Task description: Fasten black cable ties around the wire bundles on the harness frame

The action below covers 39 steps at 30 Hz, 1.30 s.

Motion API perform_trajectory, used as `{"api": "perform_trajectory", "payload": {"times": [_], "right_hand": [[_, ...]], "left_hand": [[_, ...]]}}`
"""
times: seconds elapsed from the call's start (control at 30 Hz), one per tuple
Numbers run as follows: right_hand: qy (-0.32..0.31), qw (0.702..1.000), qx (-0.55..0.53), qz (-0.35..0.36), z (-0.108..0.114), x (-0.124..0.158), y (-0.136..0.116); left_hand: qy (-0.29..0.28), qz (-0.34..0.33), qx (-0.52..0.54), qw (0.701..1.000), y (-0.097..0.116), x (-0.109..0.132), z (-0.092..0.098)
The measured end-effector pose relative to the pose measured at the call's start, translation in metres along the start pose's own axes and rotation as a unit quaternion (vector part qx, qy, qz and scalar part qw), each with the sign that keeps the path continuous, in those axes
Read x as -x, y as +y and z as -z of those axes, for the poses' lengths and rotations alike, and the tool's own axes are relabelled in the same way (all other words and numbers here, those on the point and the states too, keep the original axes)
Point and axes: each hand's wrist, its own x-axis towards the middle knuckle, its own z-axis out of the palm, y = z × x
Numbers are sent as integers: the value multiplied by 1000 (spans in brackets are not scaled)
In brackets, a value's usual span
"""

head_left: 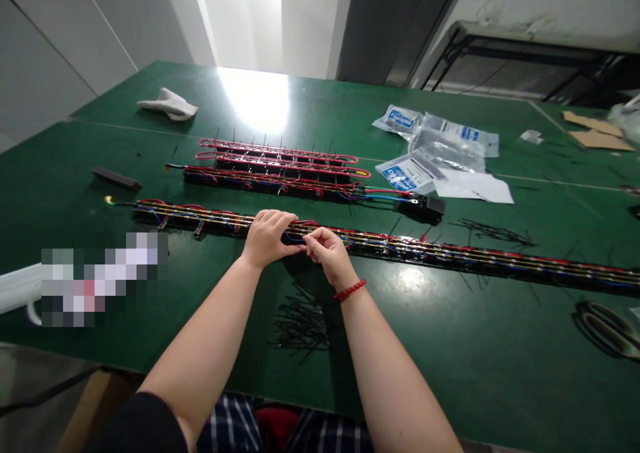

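Observation:
A long black strip [450, 253] strung with red, blue and yellow wires runs across the green table [450, 373] in front of me. My left hand [267, 234] lies curled over the strip near its middle, fingers wrapped on the wire bundle. My right hand [327, 252], with a red bead bracelet at the wrist, pinches at the wires right beside the left; what its fingertips hold is too small to name. A loose pile of black cable ties [300, 323] lies just below my hands.
Farther back lie two more wired strips [280, 173], one with upright pins. Plastic bags and paper [435, 153] sit at the back right, a white cloth [170, 104] at the back left, a small black bar [116, 178] left, scissors [607, 330] right, more cable ties [493, 232].

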Motion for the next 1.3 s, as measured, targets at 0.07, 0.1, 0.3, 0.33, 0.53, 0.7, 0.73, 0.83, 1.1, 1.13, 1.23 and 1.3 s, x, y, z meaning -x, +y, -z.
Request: {"api": "perform_trajectory", "payload": {"times": [0.07,0.1,0.3,0.33,0.53,0.7,0.73,0.83,1.1,1.13,1.23,1.3], "right_hand": [[6,1000,8,4,0,1,-2],[6,1000,16,10,0,1,-3],[-37,998,37,25,4,3,-6],[-46,998,22,22,5,2,-6],[-75,997,-19,3,4,1,-7],[-72,997,-17,-1,0,5,-13],[-71,997,-22,-1,-1,6,-14],[-55,998,-35,-8,-2,7,-13],[-33,998,-34,-33,-4,8,-13],[-33,998,-33,-34,-4,8,-13],[-33,998,-31,-32,-4,8,-14],[-37,998,-34,-28,-4,8,-14]], "left_hand": [[22,-17,34,999,2,-1,2],[33,-20,49,998,3,-1,4],[60,-7,71,996,7,-5,3],[60,-4,74,995,8,-6,2],[77,-13,62,995,10,-7,2],[99,-26,56,993,17,-7,2],[94,-27,61,993,21,-7,1],[72,-27,88,993,32,-7,-3],[58,12,180,982,46,-3,-5],[60,13,185,981,46,-3,-4],[75,24,211,974,46,-1,0],[104,57,247,962,45,1,1]]}}
